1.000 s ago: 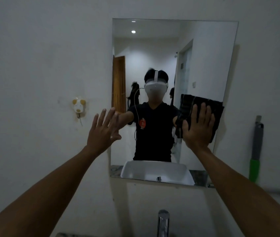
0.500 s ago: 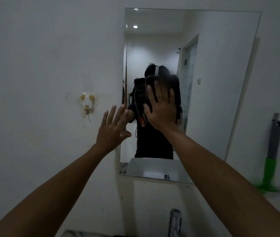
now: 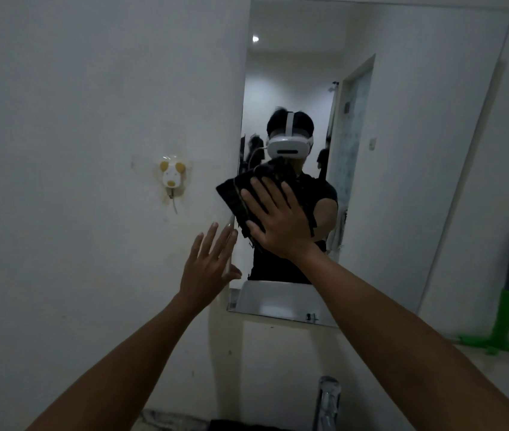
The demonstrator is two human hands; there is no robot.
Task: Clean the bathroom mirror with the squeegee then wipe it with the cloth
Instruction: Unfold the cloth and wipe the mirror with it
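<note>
On mirror (image 3: 402,150): hand-pressed cloth (image 3: 237,194)

Pictured: pale ledge (image 3: 496,374) beside white wall (image 3: 60,88).
Bore a green-and-grey squeegee (image 3: 508,312), stood head down, handle against the wall; carried a mirror (image 3: 418,119) and an animal-shaped hook (image 3: 170,177) higher up.

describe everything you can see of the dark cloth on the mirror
The cloth is dark, nearly black, looks like soft woven fabric, bunched and folded with frayed threads hanging at its lower edges. It lies flat against the mirror at the glass's left edge, about mid-height, one corner reaching past the edge. The right hand presses on it with straight, spread fingers, covering its middle. The left hand is beside it, not touching.
</note>
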